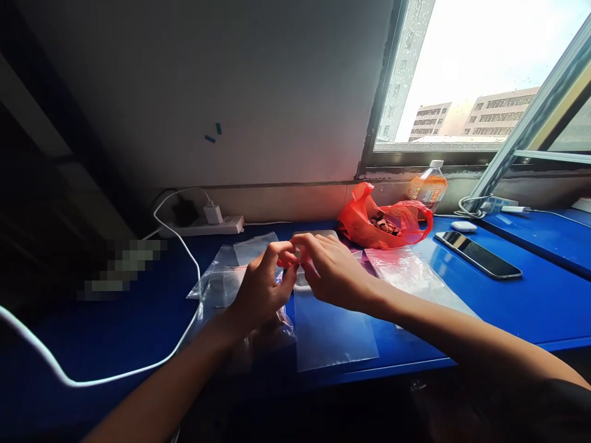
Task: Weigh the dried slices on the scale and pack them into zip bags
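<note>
A blue tabletop [545, 307] is spread across the lower half of the frame, crossed at the right by a dark gap. At its centre, the left hand [263, 283] and right hand [335, 271] are brought together, with fingers curled and tips almost meeting. A small pale piece seems to be pinched there, but it is mostly covered by the fingers, and its kind cannot be told. Below them, a clear plastic bag [337, 335] is laid flat near the front edge; more clear bags [221, 280] are overlapped left of centre, and a clear packet [420, 277] is seen to the right.

Behind the right hand, a red plastic bag [357, 224] is left gaping, with a bottle of orange drink [427, 189] placed behind it. A smartphone [480, 254] and a white earbud case [463, 227] are set at the right. At centre left, a charger [213, 214] is plugged into a power strip [231, 226], and a white cable [115, 376] is looped toward the lower left. The grey wall [277, 80] is marked by two blue strips [218, 128]. Through a rain-spotted window [462, 55] at upper right, buildings [501, 114] are seen.
</note>
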The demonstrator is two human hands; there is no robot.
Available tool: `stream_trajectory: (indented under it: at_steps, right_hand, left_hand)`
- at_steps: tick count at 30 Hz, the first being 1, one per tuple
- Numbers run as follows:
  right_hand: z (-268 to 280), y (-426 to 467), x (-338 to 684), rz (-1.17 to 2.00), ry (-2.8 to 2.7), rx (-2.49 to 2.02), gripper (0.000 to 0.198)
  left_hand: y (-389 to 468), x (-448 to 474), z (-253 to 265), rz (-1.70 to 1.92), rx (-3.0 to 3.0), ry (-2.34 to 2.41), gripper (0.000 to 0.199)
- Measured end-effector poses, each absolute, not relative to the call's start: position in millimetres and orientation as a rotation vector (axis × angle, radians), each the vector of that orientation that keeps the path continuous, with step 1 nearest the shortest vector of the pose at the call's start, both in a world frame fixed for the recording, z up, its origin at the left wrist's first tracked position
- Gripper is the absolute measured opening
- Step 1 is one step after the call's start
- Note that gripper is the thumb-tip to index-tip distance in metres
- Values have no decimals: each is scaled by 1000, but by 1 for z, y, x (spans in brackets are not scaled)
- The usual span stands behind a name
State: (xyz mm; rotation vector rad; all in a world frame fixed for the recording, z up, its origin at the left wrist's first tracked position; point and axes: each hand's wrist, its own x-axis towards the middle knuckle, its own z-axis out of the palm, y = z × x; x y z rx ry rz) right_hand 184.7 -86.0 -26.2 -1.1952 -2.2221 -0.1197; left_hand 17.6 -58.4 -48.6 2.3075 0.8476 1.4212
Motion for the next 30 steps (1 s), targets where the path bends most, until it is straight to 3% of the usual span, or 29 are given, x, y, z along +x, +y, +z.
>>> stream_trajectory:
  at_steps: [6, 12, 21, 30]
  right_hand:
    - [-31, -85, 178, -163, -2088, -1132, 31]
    - [-32, -85, 180, -142, -2051, -1126, 32]
    - [-8, -97, 198, 9, -2008, -1157, 41]
    - [3, -111, 235, -192, -1946, -1142, 21]
  left_hand:
    - [-56, 19, -50, 1437, 2179, 823, 26]
    - [-58, 20, -45, 1422, 2256, 910, 10]
    - [-66, 20, -25, 1567, 2315, 948, 10]
    - [-59, 13, -22, 1767, 2266, 890, 5]
